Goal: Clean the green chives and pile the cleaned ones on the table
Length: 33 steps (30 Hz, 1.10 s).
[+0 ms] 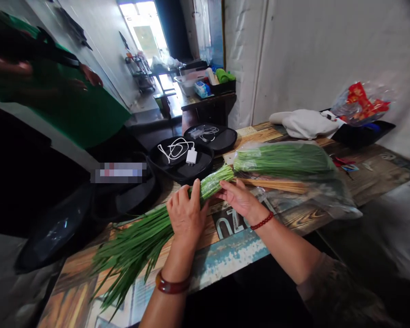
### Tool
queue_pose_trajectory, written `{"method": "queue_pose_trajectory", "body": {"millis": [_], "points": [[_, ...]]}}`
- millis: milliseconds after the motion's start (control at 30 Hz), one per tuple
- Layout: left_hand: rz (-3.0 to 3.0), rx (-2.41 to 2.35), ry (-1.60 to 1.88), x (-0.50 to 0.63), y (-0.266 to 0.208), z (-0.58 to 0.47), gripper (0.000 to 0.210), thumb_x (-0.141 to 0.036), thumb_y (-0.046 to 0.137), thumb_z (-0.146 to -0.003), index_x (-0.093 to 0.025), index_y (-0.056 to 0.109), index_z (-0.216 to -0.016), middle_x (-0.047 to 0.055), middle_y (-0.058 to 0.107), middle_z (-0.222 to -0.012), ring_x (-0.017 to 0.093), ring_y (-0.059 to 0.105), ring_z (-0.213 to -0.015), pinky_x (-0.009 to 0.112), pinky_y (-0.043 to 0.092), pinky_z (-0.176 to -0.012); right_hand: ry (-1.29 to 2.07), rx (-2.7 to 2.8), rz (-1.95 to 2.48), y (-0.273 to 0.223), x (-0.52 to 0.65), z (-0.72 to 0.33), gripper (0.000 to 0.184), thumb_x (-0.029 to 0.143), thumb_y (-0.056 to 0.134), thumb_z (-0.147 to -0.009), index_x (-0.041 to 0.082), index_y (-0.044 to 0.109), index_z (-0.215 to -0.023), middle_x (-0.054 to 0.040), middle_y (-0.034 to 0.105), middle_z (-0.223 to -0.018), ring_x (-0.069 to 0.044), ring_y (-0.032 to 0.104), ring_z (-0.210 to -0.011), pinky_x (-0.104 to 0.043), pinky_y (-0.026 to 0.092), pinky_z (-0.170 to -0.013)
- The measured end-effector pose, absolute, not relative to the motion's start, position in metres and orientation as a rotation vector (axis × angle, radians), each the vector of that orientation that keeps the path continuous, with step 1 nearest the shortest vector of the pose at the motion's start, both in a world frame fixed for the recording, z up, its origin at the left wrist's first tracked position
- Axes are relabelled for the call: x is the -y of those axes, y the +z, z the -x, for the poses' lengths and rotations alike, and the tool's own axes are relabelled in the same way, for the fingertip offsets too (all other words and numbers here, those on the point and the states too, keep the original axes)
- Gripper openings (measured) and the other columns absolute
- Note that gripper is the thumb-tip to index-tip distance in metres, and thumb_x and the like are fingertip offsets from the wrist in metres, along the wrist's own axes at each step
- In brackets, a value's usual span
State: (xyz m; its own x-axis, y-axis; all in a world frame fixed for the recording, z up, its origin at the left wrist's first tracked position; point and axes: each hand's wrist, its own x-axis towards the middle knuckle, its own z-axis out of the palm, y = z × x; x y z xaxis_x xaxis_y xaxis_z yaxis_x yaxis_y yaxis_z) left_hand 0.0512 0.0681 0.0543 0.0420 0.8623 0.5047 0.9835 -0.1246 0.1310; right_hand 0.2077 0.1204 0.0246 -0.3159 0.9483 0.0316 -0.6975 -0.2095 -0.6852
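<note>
A bunch of garlic chives (140, 246) lies slantwise over the table, its loose green leaves fanned toward the lower left. Clear wrap binds its pale stem end. My left hand (187, 209) is wrapped round the bunch just below that wrap. At the wrapped stems, my right hand (237, 196) has its thumb and fingers closed on the edge of the clear wrap. Beyond the right hand, a second bunch of chives (283, 159) rests in a clear plastic bag (341, 200). Thin wooden skewers (276, 185) lie beside it.
Black open cases (201, 171) at the table's far edge hold white charger cables. A white cap (304, 123) and a bag with red packets (365, 105) sit at the back right. A person in a green garment (78, 114) stands at the left.
</note>
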Motion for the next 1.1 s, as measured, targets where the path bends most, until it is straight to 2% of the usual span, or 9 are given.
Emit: {"method": "queue_pose_trajectory", "body": {"millis": [167,300,500,600,700,833,967,1033,1100], "points": [[2.079,1.726,-0.995,-0.057,0.062,-0.044,0.078,-0.051,0.066,-0.076,-0.023,0.038,-0.143,0.015,0.049,-0.137,0.036,0.040,-0.130,0.053,0.016,-0.112,1.776,0.828,0.457,0.035,-0.116,-0.212,0.034,0.034,0.081,-0.064,0.025,0.065,-0.093,-0.0018,0.072,-0.104,-0.024,0.064,-0.102,-0.043,0.052,-0.090],[2.127,1.740,-0.872,-0.045,0.082,-0.041,0.084,-0.049,0.068,-0.075,-0.020,0.032,-0.146,0.016,0.040,-0.148,0.039,0.028,-0.139,0.059,0.005,-0.114,1.848,0.957,0.342,0.038,-0.110,-0.217,0.047,0.035,0.080,-0.063,0.026,0.064,-0.107,-0.0048,0.066,-0.122,-0.028,0.056,-0.119,-0.048,0.044,-0.101],[2.311,1.762,-0.589,-0.028,0.082,-0.040,0.065,-0.031,0.066,-0.077,-0.015,0.045,-0.136,0.016,0.063,-0.116,0.032,0.057,-0.108,0.046,0.041,-0.096,1.859,1.123,0.255,0.037,-0.099,-0.227,0.064,0.036,0.085,-0.057,0.030,0.060,-0.117,-0.0036,0.059,-0.132,-0.028,0.048,-0.129,-0.048,0.039,-0.105],[2.302,1.771,-0.546,-0.019,0.073,-0.044,0.058,-0.026,0.067,-0.076,-0.017,0.050,-0.131,0.014,0.064,-0.109,0.032,0.058,-0.102,0.045,0.043,-0.089,1.867,1.196,0.316,0.041,-0.081,-0.235,0.072,0.045,0.086,-0.055,0.028,0.059,-0.120,-0.0063,0.061,-0.127,-0.028,0.052,-0.123,-0.045,0.043,-0.101],[2.302,1.746,-0.626,-0.005,0.066,-0.051,0.059,-0.020,0.067,-0.074,-0.018,0.051,-0.130,0.015,0.062,-0.115,0.033,0.055,-0.109,0.051,0.036,-0.100,1.785,1.185,0.490,0.040,-0.054,-0.242,0.056,0.037,0.084,-0.061,0.026,0.063,-0.112,-0.0040,0.067,-0.114,-0.023,0.060,-0.110,-0.039,0.046,-0.097],[2.265,1.684,-1.095,0.032,0.060,-0.055,0.057,-0.023,0.071,-0.073,-0.022,0.055,-0.127,0.014,0.058,-0.127,0.033,0.048,-0.122,0.053,0.026,-0.109,1.735,0.993,0.578,0.032,-0.022,-0.249,0.043,0.025,0.080,-0.067,0.027,0.066,-0.107,0.0005,0.071,-0.098,-0.018,0.066,-0.093,-0.035,0.052,-0.088],[2.142,1.926,-1.825,0.081,0.048,-0.058,0.018,-0.031,0.067,-0.080,-0.022,0.068,-0.095,0.007,0.068,-0.094,0.023,0.062,-0.093,0.038,0.046,-0.089,1.781,0.798,0.538,0.030,-0.002,-0.250,0.041,0.028,0.078,-0.069,0.026,0.065,-0.108,-0.0004,0.072,-0.095,-0.019,0.069,-0.084,-0.035,0.057,-0.076],[2.289,2.287,-2.122,0.097,0.040,-0.065,0.025,-0.041,0.063,-0.083,-0.020,0.069,-0.095,0.008,0.070,-0.091,0.022,0.064,-0.085,0.035,0.049,-0.081,1.813,0.721,0.511,0.033,0.008,-0.246,0.037,0.031,0.075,-0.072,0.025,0.065,-0.107,-0.0003,0.073,-0.096,-0.018,0.069,-0.081,-0.035,0.059,-0.072],[2.244,2.356,-2.644,0.102,0.038,-0.075,0.047,-0.053,0.067,-0.076,-0.020,0.067,-0.109,0.011,0.070,-0.106,0.026,0.065,-0.097,0.038,0.050,-0.086,1.864,0.655,0.495,0.037,0.022,-0.239,0.034,0.034,0.074,-0.075,0.025,0.065,-0.106,-0.0002,0.073,-0.095,-0.018,0.069,-0.080,-0.034,0.060,-0.070]]}}
